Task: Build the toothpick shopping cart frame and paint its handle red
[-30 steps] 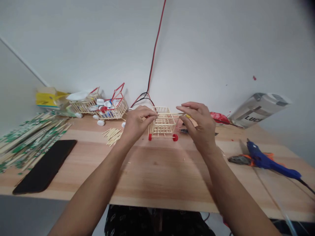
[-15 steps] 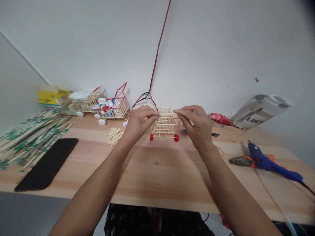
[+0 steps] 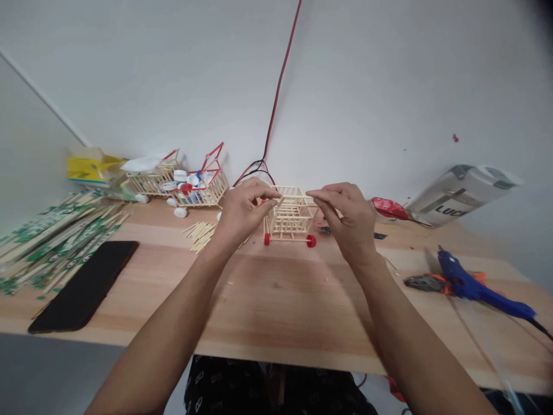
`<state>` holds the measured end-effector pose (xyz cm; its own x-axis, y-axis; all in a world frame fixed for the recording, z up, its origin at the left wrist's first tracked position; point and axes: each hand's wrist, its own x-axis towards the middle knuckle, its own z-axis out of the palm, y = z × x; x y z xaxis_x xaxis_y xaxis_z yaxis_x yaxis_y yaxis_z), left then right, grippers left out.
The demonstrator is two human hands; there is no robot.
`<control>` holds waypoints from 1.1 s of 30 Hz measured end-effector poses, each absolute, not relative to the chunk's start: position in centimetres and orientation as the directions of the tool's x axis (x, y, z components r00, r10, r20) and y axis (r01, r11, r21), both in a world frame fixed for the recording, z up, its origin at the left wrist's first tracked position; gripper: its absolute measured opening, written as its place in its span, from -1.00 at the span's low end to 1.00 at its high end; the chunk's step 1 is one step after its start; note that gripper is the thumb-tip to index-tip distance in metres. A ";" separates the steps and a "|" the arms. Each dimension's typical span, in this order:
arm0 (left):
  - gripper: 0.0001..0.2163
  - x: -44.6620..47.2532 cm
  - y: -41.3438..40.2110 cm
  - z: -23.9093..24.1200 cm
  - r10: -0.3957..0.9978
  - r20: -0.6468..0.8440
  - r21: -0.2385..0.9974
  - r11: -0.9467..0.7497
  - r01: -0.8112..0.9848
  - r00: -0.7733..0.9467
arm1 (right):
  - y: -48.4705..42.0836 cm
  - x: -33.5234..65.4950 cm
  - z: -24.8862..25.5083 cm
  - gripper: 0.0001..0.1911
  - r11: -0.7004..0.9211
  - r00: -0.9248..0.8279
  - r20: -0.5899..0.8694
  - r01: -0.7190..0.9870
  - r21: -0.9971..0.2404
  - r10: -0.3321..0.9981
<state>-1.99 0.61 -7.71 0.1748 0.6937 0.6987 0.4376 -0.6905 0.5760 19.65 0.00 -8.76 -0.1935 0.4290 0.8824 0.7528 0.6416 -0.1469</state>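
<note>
A miniature cart built of thin wooden sticks, with red wheels, stands on the table in the middle of the head view. Just over its near top edge, a short wooden stick lies level between my two hands. My left hand pinches the stick's left end between thumb and fingers. At the right end, my right hand is closed in a similar pinch. Whether the stick touches the cart, I cannot tell. My left hand partly covers the cart's left side.
Left lie cut sticks, a black phone and wrapped chopsticks. Behind them stand a stick cart with bottle caps and another cart. Right are a blue glue gun, pliers and a grey-white bag.
Both hands stay over the cart with the stick, shifting only slightly; my left fingers look a little more raised. The whole view has shifted a little.
</note>
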 end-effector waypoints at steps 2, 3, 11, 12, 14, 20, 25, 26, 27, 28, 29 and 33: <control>-0.92 -2.0 0.6 -7.9 0.680 0.705 0.560 -0.707 0.432 0.200 | 0.0 19.7 -8.8 -0.82 0.641 -0.193 0.880 0.753 -0.151 0.434; -0.92 -1.9 0.6 -8.0 0.671 0.711 0.549 -0.715 0.433 0.208 | 0.0 19.6 -8.8 -0.82 0.641 -0.193 0.879 0.752 -0.153 0.436; -0.95 -1.7 0.9 -8.6 0.599 0.774 0.439 -0.740 0.509 0.204 | -0.1 19.6 -8.7 -0.82 0.650 -0.190 0.877 0.741 -0.168 0.442; -0.95 -1.6 0.9 -8.6 0.593 0.778 0.428 -0.741 0.518 0.206 | -0.1 19.5 -8.7 -0.82 0.651 -0.189 0.875 0.739 -0.172 0.446; -0.94 -1.6 0.9 -8.6 0.586 0.781 0.414 -0.744 0.525 0.215 | -0.1 19.5 -8.7 -0.82 0.647 -0.188 0.867 0.740 -0.184 0.461; -0.91 -1.5 0.7 -8.4 0.572 0.784 0.379 -0.749 0.543 0.241 | -0.1 19.6 -8.7 -0.81 0.643 -0.187 0.856 0.739 -0.201 0.482; -0.90 -1.5 0.7 -8.5 0.558 0.791 0.364 -0.758 0.541 0.250 | -0.2 19.7 -8.6 -0.81 0.640 -0.189 0.847 0.739 -0.211 0.497; -0.91 -1.5 0.7 -8.6 0.559 0.791 0.367 -0.757 0.541 0.247 | -0.2 19.8 -8.5 -0.81 0.641 -0.184 0.844 0.735 -0.222 0.504; -0.91 -1.5 0.7 -8.6 0.560 0.792 0.369 -0.755 0.541 0.242 | -0.3 20.0 -8.5 -0.78 0.642 -0.177 0.841 0.729 -0.237 0.511; -0.91 -1.5 0.7 -8.6 0.560 0.794 0.369 -0.755 0.542 0.238 | -0.3 20.3 -8.4 -0.75 0.644 -0.168 0.838 0.722 -0.253 0.518; -0.92 -1.5 0.8 -8.6 0.557 0.796 0.367 -0.755 0.544 0.236 | -0.4 20.6 -8.4 -0.72 0.643 -0.158 0.836 0.717 -0.269 0.526; -0.92 -1.5 0.8 -8.7 0.542 0.805 0.346 -0.759 0.551 0.242 | -0.5 21.9 -8.8 -0.77 0.611 -0.111 0.815 0.721 -0.327 0.568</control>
